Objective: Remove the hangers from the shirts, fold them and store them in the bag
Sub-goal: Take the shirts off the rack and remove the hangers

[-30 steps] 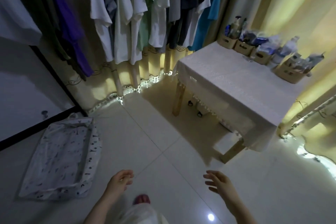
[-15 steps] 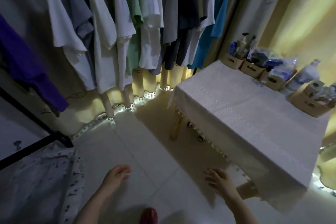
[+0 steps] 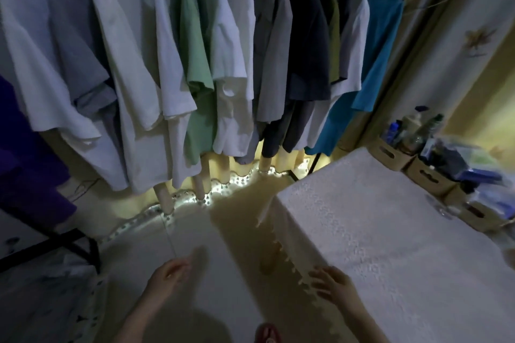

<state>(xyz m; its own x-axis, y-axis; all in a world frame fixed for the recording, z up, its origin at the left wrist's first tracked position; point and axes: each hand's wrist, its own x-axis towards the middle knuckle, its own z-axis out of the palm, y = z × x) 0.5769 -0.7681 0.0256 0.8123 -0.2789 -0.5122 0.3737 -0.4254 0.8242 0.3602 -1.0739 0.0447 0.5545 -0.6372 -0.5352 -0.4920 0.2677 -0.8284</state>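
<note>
left hand point(image 3: 170, 277) and right hand point(image 3: 334, 285), grip loose and empty — shirts point(image 3: 133, 64) crowd tightly, so tugging one may drag neighbours down

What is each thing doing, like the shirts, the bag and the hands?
Shirts: hanging in a row.
Bag: lying on the floor, partly out of view.
Left hand: empty, fingers loosely curled.
Right hand: empty, fingers spread, at the table's corner.
Table: draped in white.
Boxes: standing on the table, holding bottles.
</note>
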